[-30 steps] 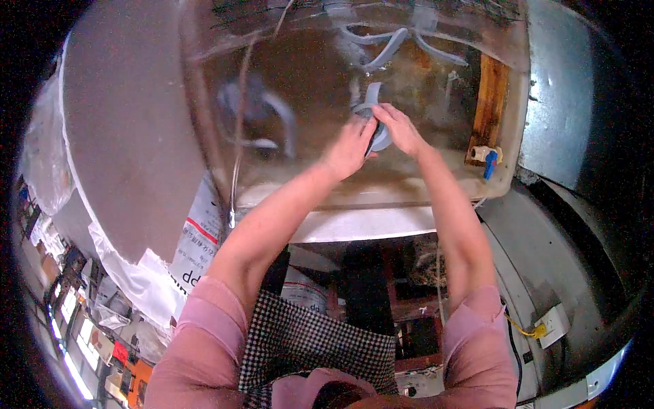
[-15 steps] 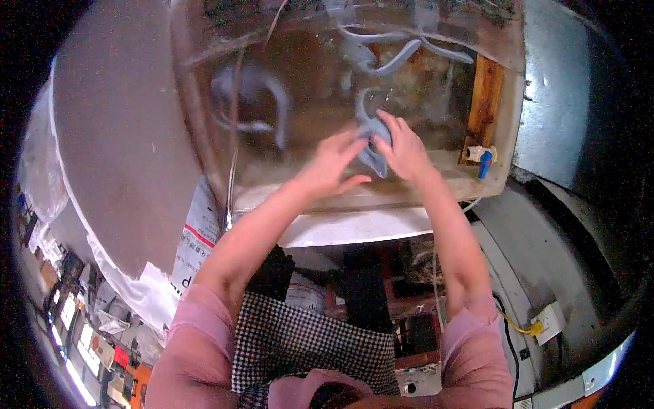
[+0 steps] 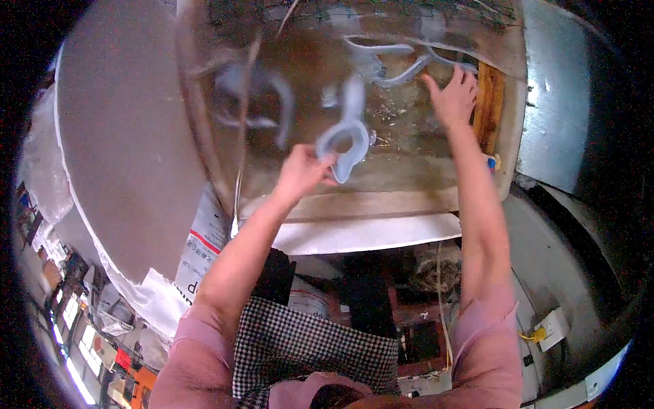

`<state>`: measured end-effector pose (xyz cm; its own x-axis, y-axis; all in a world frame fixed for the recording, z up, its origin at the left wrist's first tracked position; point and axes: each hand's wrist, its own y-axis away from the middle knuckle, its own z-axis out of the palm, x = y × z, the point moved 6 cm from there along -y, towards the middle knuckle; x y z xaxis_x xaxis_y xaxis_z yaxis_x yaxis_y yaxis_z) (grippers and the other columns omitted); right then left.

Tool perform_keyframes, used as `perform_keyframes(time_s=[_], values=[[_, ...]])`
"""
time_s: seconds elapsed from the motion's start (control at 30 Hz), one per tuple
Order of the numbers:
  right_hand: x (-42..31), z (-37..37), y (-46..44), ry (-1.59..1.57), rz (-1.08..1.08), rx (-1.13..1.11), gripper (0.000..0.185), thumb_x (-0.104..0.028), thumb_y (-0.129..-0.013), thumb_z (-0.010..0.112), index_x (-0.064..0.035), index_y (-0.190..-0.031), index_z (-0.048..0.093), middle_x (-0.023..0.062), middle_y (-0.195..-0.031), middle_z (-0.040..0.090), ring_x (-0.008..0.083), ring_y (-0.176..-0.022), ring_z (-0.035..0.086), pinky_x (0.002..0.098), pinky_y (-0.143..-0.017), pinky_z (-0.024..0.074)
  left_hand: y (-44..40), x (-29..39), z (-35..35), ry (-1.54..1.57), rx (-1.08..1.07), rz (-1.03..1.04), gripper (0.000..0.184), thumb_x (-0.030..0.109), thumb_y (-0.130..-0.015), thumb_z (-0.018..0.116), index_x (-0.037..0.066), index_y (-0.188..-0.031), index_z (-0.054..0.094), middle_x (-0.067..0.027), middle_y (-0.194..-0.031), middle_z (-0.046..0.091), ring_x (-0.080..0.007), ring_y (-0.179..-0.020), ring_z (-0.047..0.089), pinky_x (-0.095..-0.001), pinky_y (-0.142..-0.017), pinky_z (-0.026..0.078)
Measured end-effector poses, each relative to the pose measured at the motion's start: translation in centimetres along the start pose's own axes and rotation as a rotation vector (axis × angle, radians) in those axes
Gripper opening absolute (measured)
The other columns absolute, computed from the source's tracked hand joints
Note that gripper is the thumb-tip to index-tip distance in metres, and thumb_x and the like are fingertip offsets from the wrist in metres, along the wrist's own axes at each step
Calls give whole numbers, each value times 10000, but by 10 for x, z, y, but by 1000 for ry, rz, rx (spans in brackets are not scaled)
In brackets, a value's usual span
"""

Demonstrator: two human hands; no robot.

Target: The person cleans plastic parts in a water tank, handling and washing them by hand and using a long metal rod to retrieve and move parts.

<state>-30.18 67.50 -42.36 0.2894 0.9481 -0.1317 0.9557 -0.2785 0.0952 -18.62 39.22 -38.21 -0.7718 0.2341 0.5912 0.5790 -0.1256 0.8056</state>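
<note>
Your left hand pinches the grey loop near the tub's front edge, pointy end towards you, long axis running away. Right hand's spread wide by the strips, can't tell if touching. Bag print's mostly unreadable.

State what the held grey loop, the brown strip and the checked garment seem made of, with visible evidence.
Grey loop: perhaps rubber or plastic, smooth; pale, even surface, though blur leaves this open.
Brown strip: probably wood, unpolished; uneven brown, streaky tones.
Checked garment: fabric, matte; it drapes and shows no shine.
</note>
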Motion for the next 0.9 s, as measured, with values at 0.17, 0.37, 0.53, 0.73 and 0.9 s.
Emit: perform_keyframes(time_s=[0.17,0.37,0.53,0.73,0.9], values=[[25,76,-41,-371,113,-212,958,-616,-589,643,-56,-1282,293,291,-1237,320,442,-1130,347,465,-941,316,-79,-3,-11,-533,298,188,622,340,-681,679,-128,-964,384,-235,-872,555,-301,-711,592,-354,-587,485],[-39,68,-17,-329,388,-160,997,-556,-614,660,-34,-1328,200,417,-1268,125,476,-1189,255,473,-956,293,-130,67,3,-638,449,297,677,311,-631,748,-122,-976,358,-250,-917,559,-295,-853,590,-365,-658,509],[-17,155,-57,-731,532,-444,653,-436,-739,593,-34,-1202,369,195,-1172,412,328,-1011,443,459,-811,368,-175,71,-12,-569,536,325,650,389,-644,717,-100,-977,447,-236,-962,561,-332,-893,570,-391,-774,456],[-84,121,-75,-552,-89,-437,248,-205,-762,547,-32,-940,547,96,-851,583,238,-784,562,373,-638,432,-209,55,-15,-180,345,600,646,354,-667,700,-43,-1106,441,-204,-1019,556,-335,-958,538,-377,-804,436],[-95,140,-39,-779,172,-41,335,-195,-705,616,22,-946,529,189,-853,595,318,-808,575,380,-700,444,-93,45,-34,-435,623,911,342,91,-726,614,2,-1041,511,-175,-992,533,-318,-933,518,-362,-810,417]])
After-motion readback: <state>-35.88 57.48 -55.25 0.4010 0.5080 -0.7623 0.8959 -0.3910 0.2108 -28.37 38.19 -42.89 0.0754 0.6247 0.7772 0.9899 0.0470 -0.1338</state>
